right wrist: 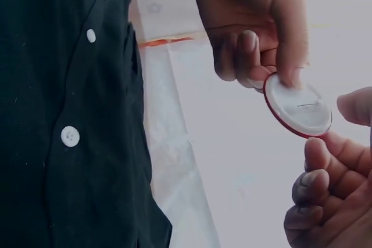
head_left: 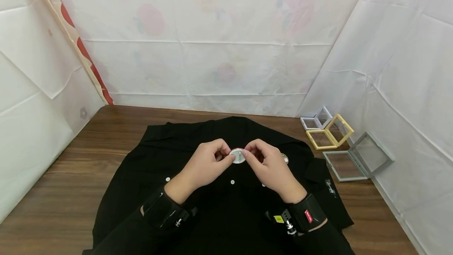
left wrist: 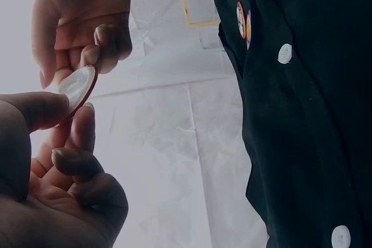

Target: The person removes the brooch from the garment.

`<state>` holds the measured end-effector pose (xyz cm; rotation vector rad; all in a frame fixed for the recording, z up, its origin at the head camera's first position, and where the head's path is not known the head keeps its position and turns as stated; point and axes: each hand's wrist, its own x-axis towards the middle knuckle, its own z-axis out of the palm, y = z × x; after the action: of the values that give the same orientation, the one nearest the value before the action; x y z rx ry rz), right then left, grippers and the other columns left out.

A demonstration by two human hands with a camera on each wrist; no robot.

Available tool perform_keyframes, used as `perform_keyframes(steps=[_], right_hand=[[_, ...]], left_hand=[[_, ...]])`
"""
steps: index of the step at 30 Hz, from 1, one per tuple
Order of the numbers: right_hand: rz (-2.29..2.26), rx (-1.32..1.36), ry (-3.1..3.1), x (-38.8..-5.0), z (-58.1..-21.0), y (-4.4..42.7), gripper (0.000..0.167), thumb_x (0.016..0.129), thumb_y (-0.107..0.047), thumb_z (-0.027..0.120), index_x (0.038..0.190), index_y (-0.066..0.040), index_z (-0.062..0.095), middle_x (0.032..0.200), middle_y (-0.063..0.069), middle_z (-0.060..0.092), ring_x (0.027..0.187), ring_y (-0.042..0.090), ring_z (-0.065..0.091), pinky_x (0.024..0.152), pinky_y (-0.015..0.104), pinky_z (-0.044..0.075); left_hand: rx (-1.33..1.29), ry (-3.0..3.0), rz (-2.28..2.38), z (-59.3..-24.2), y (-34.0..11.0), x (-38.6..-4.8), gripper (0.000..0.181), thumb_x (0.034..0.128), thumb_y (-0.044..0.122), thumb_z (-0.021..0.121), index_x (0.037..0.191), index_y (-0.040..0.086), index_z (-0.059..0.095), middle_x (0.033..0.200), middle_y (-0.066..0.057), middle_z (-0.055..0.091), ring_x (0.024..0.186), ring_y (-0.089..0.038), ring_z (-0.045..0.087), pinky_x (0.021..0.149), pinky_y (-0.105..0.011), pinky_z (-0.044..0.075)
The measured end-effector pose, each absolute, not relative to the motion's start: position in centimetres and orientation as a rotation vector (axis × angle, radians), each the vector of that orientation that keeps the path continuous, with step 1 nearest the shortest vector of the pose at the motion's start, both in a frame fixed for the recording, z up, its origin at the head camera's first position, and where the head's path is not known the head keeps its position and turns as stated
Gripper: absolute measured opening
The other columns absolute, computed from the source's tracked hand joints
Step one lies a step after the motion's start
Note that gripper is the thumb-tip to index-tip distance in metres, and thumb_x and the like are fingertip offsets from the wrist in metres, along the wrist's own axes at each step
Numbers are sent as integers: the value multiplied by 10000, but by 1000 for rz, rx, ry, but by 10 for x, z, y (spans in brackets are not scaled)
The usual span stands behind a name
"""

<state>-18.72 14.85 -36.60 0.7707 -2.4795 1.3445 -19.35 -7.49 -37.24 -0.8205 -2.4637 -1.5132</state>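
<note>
A round pin badge [head_left: 238, 160] with a red rim is held up between both hands, its white back and thin pin facing me. My left hand [head_left: 205, 164] pinches its left edge, with the thumb on the back. My right hand [head_left: 270, 168] holds the opposite edge with curled fingers; in the right wrist view its thumb stands slightly off the back. Beneath lies a black shirt [head_left: 148, 168] with white buttons [head_left: 232, 182]. Two round badges sit on the shirt in the left wrist view, the nearer-edge badge [left wrist: 240, 20] overlapping a second badge [left wrist: 249, 29].
At the right of the wooden table [head_left: 81, 160] stand three opened hinged frames: a white frame [head_left: 309, 118], a yellow frame [head_left: 313, 140] and a grey frame [head_left: 335, 178]. White cloth [head_left: 226, 19] walls the table's back and sides.
</note>
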Motion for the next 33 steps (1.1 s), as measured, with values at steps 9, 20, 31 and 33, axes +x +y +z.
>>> perform_keyframes(steps=[9, 20, 31, 33], right_hand=[[1526, 752, -2719, -200, -362, 162, 279, 1091, -374, 531, 1057, -149, 693, 846, 52, 640, 657, 210, 552, 577, 298, 466], [1498, 1178, -3024, -227, -334, 167, 402, 1131, -397, 387, 1112, -142, 698, 833, 103, 606, 793, 441, 566, 653, 326, 488], [1464, 1391, -3205, -237, -317, 157, 407, 1121, -400, 403, 1138, -153, 725, 850, 34, 615, 706, 238, 531, 652, 314, 472], [1487, 1404, -3221, -238, -317, 157, 400, 1121, -393, 396, 1144, -155, 718, 880, 29, 620, 705, 225, 516, 638, 301, 455]], left_hand=[[-833, -2444, -1455, -374, -72, -192, 115, 949, 111, 737, 881, 180, 675, 706, 76, 544, 574, -97, 477, 512, -261, 419], [-896, -2372, -1402, -374, -67, -186, 131, 930, 94, 757, 868, 188, 690, 716, 99, 503, 596, -73, 469, 527, -252, 422], [-929, -2312, -1416, -373, -66, -185, 152, 923, 68, 751, 867, 193, 686, 720, 103, 496, 590, -72, 460, 530, -248, 415], [-937, -2318, -1421, -374, -66, -185, 148, 925, 65, 747, 872, 192, 690, 729, 105, 511, 592, -71, 464, 531, -247, 420]])
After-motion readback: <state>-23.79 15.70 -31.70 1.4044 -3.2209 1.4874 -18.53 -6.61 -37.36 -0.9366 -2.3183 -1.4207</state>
